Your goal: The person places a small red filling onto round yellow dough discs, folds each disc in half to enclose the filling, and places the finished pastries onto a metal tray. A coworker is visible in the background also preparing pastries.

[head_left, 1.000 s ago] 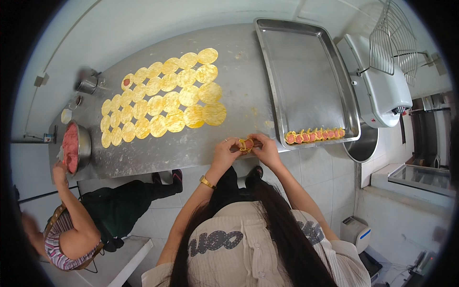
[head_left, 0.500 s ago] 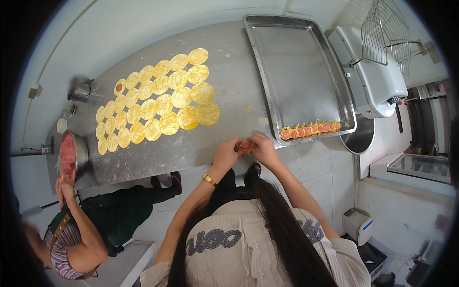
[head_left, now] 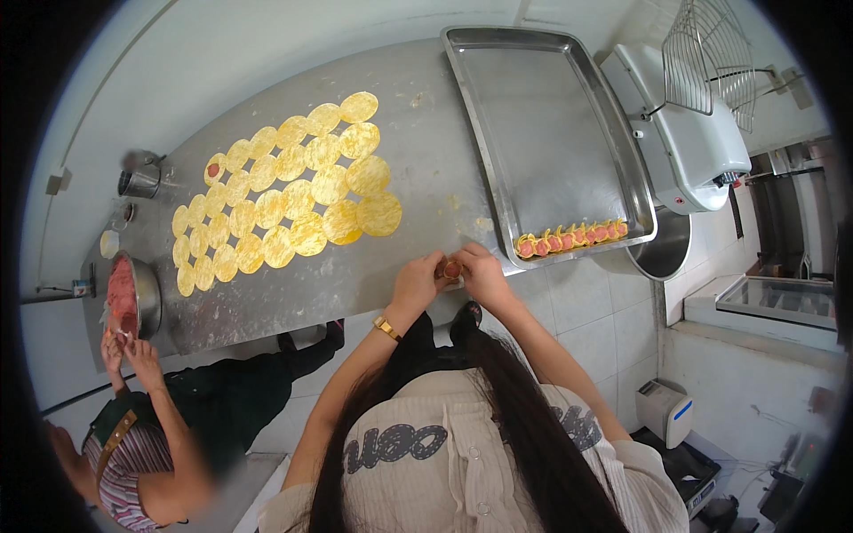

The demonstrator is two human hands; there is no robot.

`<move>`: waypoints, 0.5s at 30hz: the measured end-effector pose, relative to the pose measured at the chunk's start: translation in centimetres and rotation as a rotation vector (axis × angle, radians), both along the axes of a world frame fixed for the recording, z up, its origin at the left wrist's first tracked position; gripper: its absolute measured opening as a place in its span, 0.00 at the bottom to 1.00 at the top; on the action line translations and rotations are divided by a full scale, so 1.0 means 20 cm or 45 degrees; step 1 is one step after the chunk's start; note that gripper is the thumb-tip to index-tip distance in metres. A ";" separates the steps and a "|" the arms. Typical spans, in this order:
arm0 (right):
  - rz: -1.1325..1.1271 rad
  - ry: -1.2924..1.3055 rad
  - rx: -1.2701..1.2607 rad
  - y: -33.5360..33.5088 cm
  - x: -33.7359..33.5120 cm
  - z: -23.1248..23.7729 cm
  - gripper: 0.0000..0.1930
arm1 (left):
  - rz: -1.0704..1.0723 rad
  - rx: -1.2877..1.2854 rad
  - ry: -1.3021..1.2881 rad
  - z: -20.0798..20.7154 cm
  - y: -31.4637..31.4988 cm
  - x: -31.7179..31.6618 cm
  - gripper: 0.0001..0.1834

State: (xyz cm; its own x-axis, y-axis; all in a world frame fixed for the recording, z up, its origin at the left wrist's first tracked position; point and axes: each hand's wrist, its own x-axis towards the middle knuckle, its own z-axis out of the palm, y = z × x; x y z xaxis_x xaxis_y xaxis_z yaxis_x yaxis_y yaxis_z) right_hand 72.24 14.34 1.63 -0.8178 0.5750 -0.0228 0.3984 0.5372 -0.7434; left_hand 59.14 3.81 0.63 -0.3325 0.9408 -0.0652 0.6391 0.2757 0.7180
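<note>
Near the front edge of the steel table, my left hand [head_left: 416, 284] and my right hand [head_left: 483, 277] are closed around a small open-topped dumpling [head_left: 451, 268]. Its yellow wrapper is gathered about pink filling, and my fingers hide most of its sides. Ahead and to the left lie rows of round yellow dumpling wrappers [head_left: 330, 184], touching or slightly overlapping. A dab of pink filling [head_left: 213, 170] sits on one at the far left. To the right, a short row of similar dumplings [head_left: 569, 239] lines the near end of a large metal tray [head_left: 560, 133].
At the left, a co-worker's hands [head_left: 133, 351] are by a steel bowl [head_left: 151, 298] of pink ground meat [head_left: 122, 289]. A metal cup [head_left: 139, 182] stands behind it. Right of the tray are a white machine [head_left: 689, 142] with a wire guard [head_left: 702, 67] and a steel bowl [head_left: 675, 240].
Both my hands stay on the dumpling, whose wrapper now looks rounder and more gathered. The co-worker's hands have moved apart beside the bowl. The whole view has shifted slightly.
</note>
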 end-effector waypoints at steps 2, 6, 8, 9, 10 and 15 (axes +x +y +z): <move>0.054 0.017 0.025 0.01 0.00 0.01 0.16 | -0.008 -0.030 0.026 0.00 0.00 0.00 0.17; -0.008 0.130 0.153 0.01 0.04 0.04 0.15 | 0.076 0.105 -0.124 0.00 -0.01 0.00 0.16; 0.004 0.063 0.062 0.01 0.04 0.03 0.17 | 0.118 0.075 -0.288 -0.01 -0.01 0.00 0.16; 0.013 0.029 0.018 0.01 0.04 0.02 0.19 | 0.100 0.089 -0.214 -0.01 -0.01 0.00 0.16; 0.026 0.045 0.025 0.01 0.03 0.02 0.19 | 0.093 0.076 -0.168 -0.01 -0.01 0.00 0.17; 0.025 0.230 0.148 0.02 0.03 0.01 0.20 | 0.118 0.092 -0.187 -0.01 0.00 0.01 0.15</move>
State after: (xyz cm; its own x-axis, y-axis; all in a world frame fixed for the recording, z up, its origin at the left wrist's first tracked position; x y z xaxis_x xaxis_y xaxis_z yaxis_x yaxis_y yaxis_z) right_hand 72.81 14.81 1.81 -0.8136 0.5493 0.1906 0.2530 0.6296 -0.7346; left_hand 59.42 3.81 0.42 -0.4100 0.9106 -0.0529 0.4999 0.2729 0.8220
